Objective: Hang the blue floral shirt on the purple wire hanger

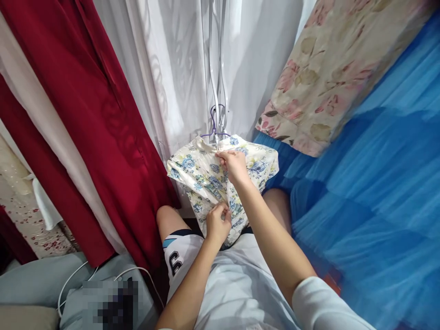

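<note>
- Well, the flowery top [202, 176] hangs on a purple hanger [213, 129] from the white stand [216, 68], just over the person's knees, with little room around it.
- A red curtain [85, 114] is close on the left, and a blue bed cover [360, 183] is close on the right.
- The right hand [235, 165] pinches the top's upper edge, just under the hanger.
- The left hand [218, 224] pinches the cloth low down, fingers closed.
- One top, one hanger, two hands.
</note>
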`<state>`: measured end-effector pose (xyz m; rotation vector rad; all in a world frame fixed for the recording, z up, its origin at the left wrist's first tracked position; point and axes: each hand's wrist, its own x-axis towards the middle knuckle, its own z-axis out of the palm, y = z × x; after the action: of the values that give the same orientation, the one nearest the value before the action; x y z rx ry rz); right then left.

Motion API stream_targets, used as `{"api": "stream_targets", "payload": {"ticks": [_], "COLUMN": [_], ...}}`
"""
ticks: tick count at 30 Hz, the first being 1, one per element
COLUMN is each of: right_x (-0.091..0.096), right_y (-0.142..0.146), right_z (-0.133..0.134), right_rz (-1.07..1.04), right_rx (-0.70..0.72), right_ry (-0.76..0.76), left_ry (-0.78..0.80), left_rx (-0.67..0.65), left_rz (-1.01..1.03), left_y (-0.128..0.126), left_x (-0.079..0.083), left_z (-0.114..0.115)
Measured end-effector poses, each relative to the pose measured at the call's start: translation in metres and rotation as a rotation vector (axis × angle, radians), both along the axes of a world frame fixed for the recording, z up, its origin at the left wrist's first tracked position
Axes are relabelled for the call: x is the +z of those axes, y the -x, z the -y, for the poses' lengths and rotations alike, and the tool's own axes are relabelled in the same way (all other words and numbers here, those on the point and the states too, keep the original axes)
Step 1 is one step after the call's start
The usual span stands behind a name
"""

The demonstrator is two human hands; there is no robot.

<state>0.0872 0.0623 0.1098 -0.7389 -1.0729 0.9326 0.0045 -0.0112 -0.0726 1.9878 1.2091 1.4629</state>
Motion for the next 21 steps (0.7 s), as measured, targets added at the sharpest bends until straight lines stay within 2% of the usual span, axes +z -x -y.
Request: {"api": "stream_targets", "payload": {"ticks": [3,5,7,9,12,14,16,18,21], "right_x": [0.013,0.009,-0.002,-0.015,-0.027,-0.027,-0.022,-0.015,-0.011], "right_y": [0.005,0.008,0.010,0.010,0.008,0.005,0.002,0.001,0.006], "right_z": [-0.003,0.003,0.010,0.019,0.030,0.036,0.040,0.041,0.034], "right_rz": [-0.050,-0.066,-0.061,-0.049,-0.018,0.005,0.026,0.048,0.062], "right_rx": [-0.037,-0.047,-0.051,-0.059,-0.063,-0.067,-0.070,-0.061,-0.064], "right_ry": [-0.044,-0.070,-0.088,-0.095,-0.107,-0.136,-0.174,-0.197,-0.220], "left_ry": [0.020,0.041,0.037,-0.028,-0.221,-0.308,-0.327,-0.366,-0.478], "left_rx": [-0.062,-0.082,-0.073,-0.043,0.001,-0.038,-0.103,-0.128,-0.102], "left_rz": [-0.041,0.001,0.119,0.268,0.355,0.236,0.064,-0.078,-0.186], "left_y": [-0.005,-0.004,0.000,0.009,0.026,0.039,0.049,0.054,0.052], "left_x": [-0.005,-0.006,0.003,0.028,0.086,0.129,0.162,0.185,0.200], "left_z": [0.003,0.004,0.001,-0.005,-0.018,-0.028,-0.036,-0.041,-0.044]}}
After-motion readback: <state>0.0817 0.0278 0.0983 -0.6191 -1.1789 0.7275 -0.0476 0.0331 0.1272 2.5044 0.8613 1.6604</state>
